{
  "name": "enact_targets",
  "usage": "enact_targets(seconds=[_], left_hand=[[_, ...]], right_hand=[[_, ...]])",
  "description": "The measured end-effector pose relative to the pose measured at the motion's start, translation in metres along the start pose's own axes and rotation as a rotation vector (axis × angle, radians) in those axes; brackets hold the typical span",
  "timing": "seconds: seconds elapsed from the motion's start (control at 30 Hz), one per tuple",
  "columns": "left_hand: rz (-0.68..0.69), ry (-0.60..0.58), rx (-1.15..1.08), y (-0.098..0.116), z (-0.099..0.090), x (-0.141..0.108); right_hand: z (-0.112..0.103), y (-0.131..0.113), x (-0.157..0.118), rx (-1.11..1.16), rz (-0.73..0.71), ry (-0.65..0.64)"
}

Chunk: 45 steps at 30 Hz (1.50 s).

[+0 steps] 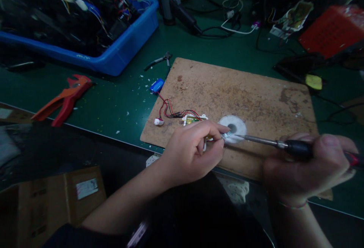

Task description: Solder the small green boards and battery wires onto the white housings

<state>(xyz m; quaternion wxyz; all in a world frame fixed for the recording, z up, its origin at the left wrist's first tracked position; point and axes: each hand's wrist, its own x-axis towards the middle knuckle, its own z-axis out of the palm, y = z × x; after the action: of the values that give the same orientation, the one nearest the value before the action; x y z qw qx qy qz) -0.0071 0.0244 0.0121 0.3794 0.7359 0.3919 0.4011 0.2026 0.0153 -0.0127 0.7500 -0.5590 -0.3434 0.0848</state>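
My right hand (pixel 309 168) grips the dark handle of a soldering iron (pixel 263 140), whose metal shaft points left. Its tip meets a small circuit board (pixel 226 135) at the fingertips of my left hand (pixel 196 147). The left thumb and forefinger are closed in a pinch on that small board. Behind it lies a white round disc with a grey centre (pixel 240 126). Partly hidden under my left hand is a white-framed board (pixel 189 119). Red and black wires (pixel 170 113) run from it to a white connector (pixel 158 121) and a blue battery pack (pixel 157 85).
A brown work board (pixel 210 85) lies on the green table (pixel 125 100). Around it are red-handled cutters (pixel 66 98), grey pliers (pixel 159 61), a blue bin (pixel 136 35) of wired parts, a red box (pixel 331 32) and a yellow sponge (pixel 313 82). Cables trail across the back.
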Motion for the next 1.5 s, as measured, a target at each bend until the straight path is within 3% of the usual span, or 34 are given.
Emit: enact_targets(seconds=[0.27, 0.43, 0.5, 0.57, 0.7, 0.83, 1.0, 1.1, 1.27, 1.4, 1.5], left_hand=[[0.121, 0.063, 0.113, -0.003, -0.011, -0.016], [0.18, 0.305, 0.171, -0.01, -0.034, -0.062], [0.01, 0.321, 0.074, -0.018, -0.035, -0.088], [-0.229, 0.217, -0.043, -0.027, -0.029, -0.11], [-0.49, 0.002, -0.215, -0.044, -0.002, -0.127], [-0.621, -0.137, -0.429, -0.049, 0.015, -0.119], [-0.637, -0.142, -0.49, -0.036, 0.013, -0.115], [-0.534, -0.043, -0.439, -0.023, 0.005, -0.113], [-0.203, 0.218, -0.415, -0.004, -0.005, -0.083], [-0.185, 0.358, -0.387, 0.005, -0.01, -0.048], [-0.181, 0.401, -0.436, 0.007, -0.013, -0.033]], right_hand=[[0.006, -0.001, 0.007, 0.11, -0.17, 0.105], [0.001, 0.006, 0.01, 0.106, -0.17, 0.108], [-0.001, 0.01, 0.013, 0.122, -0.175, 0.133], [-0.004, 0.012, 0.016, 0.156, -0.184, 0.163], [-0.006, 0.014, 0.019, 0.216, -0.189, 0.162], [-0.005, 0.012, 0.019, 0.228, -0.179, 0.14], [0.0, 0.006, 0.017, 0.263, -0.168, 0.167], [0.008, -0.003, 0.015, 0.211, -0.151, 0.17], [0.029, -0.018, 0.008, 0.194, -0.027, 0.037], [0.048, -0.019, 0.007, 0.194, 0.027, -0.09], [0.053, -0.017, 0.005, 0.218, 0.081, -0.199]])
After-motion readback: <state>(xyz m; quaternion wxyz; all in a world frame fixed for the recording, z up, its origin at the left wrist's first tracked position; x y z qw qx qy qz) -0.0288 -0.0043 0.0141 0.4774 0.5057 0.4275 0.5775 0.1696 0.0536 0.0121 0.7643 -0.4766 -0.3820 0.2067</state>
